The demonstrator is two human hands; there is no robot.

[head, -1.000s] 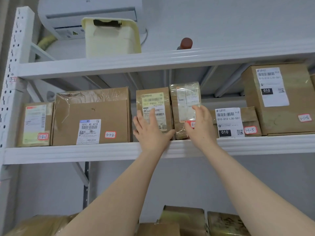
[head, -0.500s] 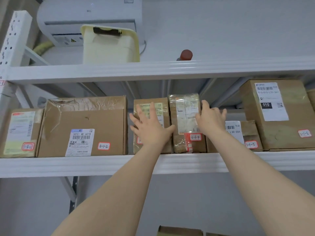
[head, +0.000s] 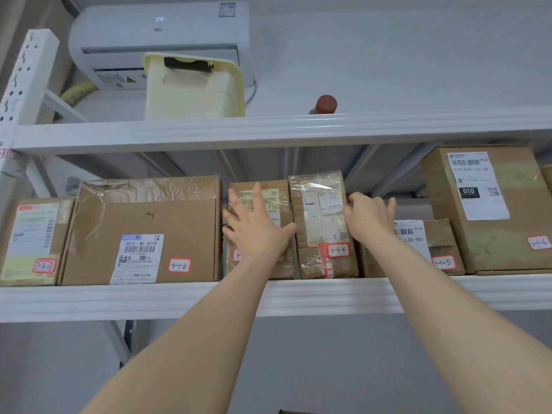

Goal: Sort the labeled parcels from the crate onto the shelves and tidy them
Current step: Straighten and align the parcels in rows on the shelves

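White shelf (head: 328, 294), parcels standing in a row: your left hand (head: 257, 231) lies flat, fingers (head: 257, 195) spread, on the front of the plain parcel (head: 283, 258). Touching its right side stands the taped parcel (head: 322, 222) marked 3-1-4. Your right hand (head: 370, 219) curls at its right edge, grip unclear.

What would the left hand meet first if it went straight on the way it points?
The brown parcel left of the 3-1-4 parcel: the left hand seems to lie flat against its front.
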